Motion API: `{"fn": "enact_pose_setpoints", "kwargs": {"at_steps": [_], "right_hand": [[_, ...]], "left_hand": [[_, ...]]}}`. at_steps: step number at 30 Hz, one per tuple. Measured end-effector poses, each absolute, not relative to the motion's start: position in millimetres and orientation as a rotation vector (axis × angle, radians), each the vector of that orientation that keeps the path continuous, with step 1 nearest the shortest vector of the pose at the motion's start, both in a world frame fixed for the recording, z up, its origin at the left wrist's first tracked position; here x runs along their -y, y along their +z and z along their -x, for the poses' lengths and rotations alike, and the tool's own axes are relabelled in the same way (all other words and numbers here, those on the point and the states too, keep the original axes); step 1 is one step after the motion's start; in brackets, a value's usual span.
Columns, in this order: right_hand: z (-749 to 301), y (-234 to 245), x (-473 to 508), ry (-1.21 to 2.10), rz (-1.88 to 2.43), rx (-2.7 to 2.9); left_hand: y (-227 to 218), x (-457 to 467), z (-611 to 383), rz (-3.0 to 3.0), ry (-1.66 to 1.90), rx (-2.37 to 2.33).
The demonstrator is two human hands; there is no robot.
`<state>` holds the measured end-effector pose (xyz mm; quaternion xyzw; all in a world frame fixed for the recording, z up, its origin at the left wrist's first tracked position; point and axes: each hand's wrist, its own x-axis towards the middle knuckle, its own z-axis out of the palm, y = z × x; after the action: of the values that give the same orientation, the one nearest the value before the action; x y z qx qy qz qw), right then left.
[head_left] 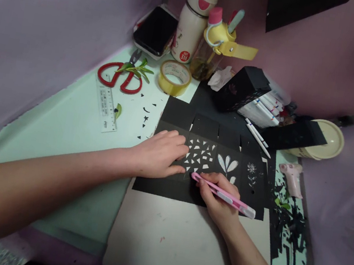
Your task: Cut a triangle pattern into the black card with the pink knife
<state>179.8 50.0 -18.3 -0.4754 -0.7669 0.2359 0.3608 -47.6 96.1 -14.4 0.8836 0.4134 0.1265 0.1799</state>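
Observation:
A black paper sheet (179,115) with cut-out panels lies on a grey board (174,235). One panel shows small triangle cut-outs (198,156); beside it is a petal cut-out (226,164). My left hand (160,154) lies flat on the black sheet, fingers stretched toward the triangle panel. My right hand (216,201) is closed round a pink craft knife (224,195), its tip touching the sheet just below the triangles.
Red scissors (120,76), a clear ruler (107,103), a tape roll (174,77), a phone (155,30), two bottles (195,19), a black paper box with pens (256,98), a cream lid (325,140), a glue gun (292,177) and black scraps (287,221) surround the work.

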Motion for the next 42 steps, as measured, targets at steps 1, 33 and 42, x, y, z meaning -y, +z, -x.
{"fn": "enact_pose_setpoints", "kwargs": {"at_steps": [1, 33, 42], "right_hand": [[-179.4, -18.6, -50.1, 0.603, 1.214, 1.975], [-181.0, -21.6, -42.1, 0.437, 1.029, 2.192], [-182.2, -21.0, -42.0, 0.470, 1.002, 2.177]], "left_hand": [[-14.4, -96.2, 47.5, -2.497, 0.356, -1.169], [-12.8, -95.6, 45.2, -2.540, 0.283, -1.216], [-13.9, -95.2, 46.0, -2.540, 0.313, -1.209]]}}
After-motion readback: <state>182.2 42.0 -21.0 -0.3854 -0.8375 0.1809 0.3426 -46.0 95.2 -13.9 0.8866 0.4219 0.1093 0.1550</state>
